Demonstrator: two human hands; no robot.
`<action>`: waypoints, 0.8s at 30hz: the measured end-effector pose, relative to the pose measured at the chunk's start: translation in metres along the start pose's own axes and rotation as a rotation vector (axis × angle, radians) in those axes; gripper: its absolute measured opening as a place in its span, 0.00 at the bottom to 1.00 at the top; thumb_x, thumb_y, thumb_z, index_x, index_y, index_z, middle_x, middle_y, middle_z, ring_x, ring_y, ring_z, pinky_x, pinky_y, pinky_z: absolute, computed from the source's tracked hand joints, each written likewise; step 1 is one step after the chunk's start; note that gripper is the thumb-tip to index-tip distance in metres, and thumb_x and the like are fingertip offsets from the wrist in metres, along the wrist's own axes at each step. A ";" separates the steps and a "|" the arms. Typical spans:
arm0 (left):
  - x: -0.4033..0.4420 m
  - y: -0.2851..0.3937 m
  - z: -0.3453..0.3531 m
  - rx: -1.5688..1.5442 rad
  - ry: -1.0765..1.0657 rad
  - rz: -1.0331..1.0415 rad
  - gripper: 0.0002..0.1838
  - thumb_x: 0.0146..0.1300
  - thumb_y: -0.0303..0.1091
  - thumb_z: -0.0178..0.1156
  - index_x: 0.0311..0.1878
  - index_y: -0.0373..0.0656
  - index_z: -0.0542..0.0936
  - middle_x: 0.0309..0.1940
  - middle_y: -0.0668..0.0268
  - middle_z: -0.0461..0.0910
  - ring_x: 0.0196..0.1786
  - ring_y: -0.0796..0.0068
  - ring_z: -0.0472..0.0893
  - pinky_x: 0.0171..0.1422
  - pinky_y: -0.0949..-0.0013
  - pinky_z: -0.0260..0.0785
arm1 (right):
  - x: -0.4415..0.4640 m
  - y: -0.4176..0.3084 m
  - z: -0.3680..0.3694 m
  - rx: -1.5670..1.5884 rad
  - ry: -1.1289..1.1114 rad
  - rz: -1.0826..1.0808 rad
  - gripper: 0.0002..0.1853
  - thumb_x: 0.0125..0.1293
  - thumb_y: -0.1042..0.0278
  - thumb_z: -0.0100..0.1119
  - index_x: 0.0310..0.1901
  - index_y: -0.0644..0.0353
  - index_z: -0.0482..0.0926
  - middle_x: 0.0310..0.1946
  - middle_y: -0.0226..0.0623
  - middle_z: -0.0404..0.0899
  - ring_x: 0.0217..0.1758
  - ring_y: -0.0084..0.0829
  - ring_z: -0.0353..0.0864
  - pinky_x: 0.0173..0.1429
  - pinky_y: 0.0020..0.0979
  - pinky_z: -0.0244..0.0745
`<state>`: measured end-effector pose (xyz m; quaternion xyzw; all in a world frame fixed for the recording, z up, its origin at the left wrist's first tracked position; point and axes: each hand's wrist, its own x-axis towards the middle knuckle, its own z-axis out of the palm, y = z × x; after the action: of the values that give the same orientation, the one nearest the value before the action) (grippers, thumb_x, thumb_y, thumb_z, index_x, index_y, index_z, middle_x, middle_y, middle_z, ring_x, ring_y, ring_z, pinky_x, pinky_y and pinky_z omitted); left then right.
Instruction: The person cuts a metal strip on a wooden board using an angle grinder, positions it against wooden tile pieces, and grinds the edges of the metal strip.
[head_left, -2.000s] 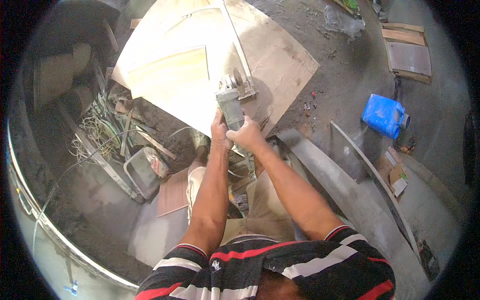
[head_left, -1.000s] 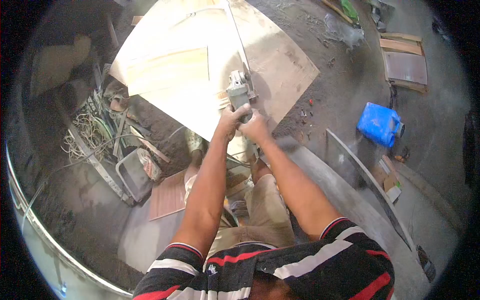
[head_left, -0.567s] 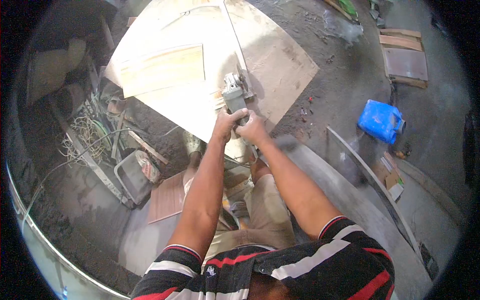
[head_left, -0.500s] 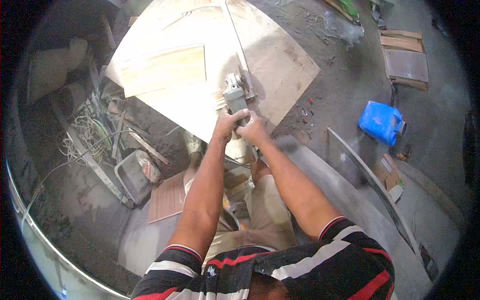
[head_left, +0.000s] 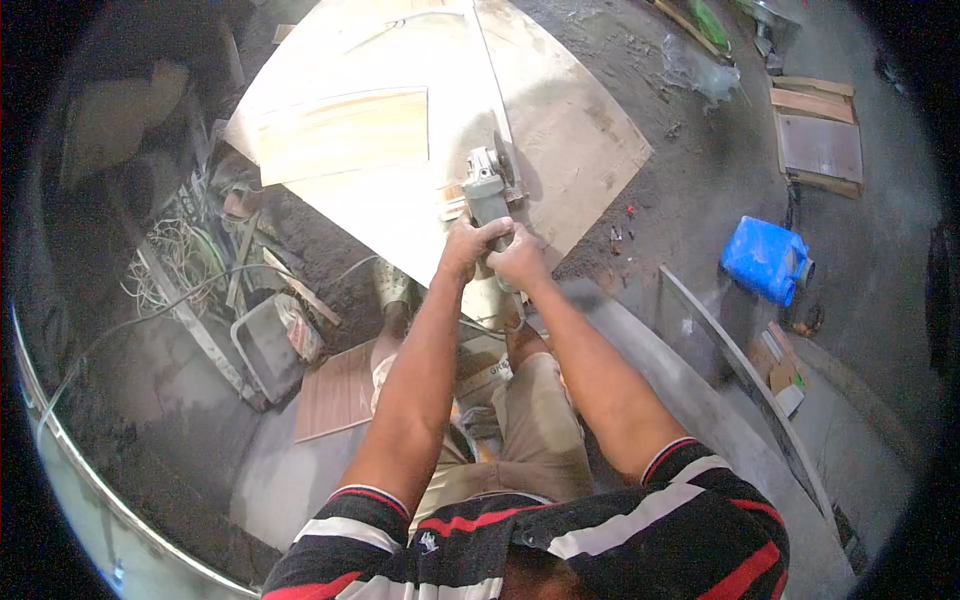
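Both of my hands are wrapped round the body of an angle grinder (head_left: 486, 190) in front of me. My left hand (head_left: 467, 246) grips it from the left, thumb across the top, and my right hand (head_left: 520, 258) closes on its rear from the right. The grinder's metal head and disc lie against a long narrow strip (head_left: 493, 85) on a large pale board (head_left: 575, 130). A wood-grained tile (head_left: 345, 135) rests on the board, left of the grinder. Small offcuts (head_left: 453, 202) sit just left of the tool. My palms hide most of the grinder's handle.
A blue jerrycan (head_left: 765, 260) lies on the dusty floor at right, near a long metal bar (head_left: 745, 360). Tangled wire (head_left: 180, 260), scrap strips and a grey tray (head_left: 275, 345) lie at left. A cable (head_left: 130, 322) crosses the floor there. A brown tile (head_left: 335, 392) lies by my legs.
The whole view has shifted slightly, so the board and grinder appear a little further right. Both hands keep their hold on the grinder, which stays beside the strip.
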<state>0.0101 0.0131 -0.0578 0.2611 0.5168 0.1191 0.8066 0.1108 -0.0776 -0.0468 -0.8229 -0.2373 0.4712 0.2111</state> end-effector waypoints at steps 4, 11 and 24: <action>0.004 -0.004 -0.004 0.049 -0.011 -0.030 0.32 0.54 0.38 0.80 0.57 0.31 0.78 0.43 0.58 0.86 0.40 0.70 0.86 0.46 0.65 0.80 | -0.003 -0.009 -0.007 -0.002 -0.025 0.014 0.36 0.51 0.53 0.77 0.58 0.66 0.78 0.50 0.60 0.86 0.57 0.56 0.87 0.62 0.47 0.81; -0.003 0.000 -0.001 0.108 0.034 -0.033 0.29 0.54 0.41 0.80 0.53 0.32 0.82 0.38 0.59 0.88 0.35 0.71 0.86 0.42 0.65 0.79 | -0.004 -0.006 -0.001 -0.043 0.014 0.024 0.33 0.50 0.56 0.77 0.55 0.68 0.80 0.47 0.59 0.87 0.54 0.53 0.88 0.60 0.46 0.81; -0.013 0.011 0.000 0.203 0.046 -0.027 0.31 0.53 0.44 0.81 0.50 0.29 0.82 0.38 0.56 0.88 0.36 0.71 0.87 0.42 0.65 0.79 | -0.003 0.003 0.001 -0.040 -0.010 -0.010 0.36 0.51 0.52 0.78 0.58 0.68 0.79 0.50 0.59 0.86 0.58 0.54 0.86 0.63 0.45 0.80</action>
<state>0.0057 0.0162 -0.0417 0.3315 0.5480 0.0613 0.7655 0.1090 -0.0817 -0.0473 -0.8233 -0.2518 0.4696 0.1958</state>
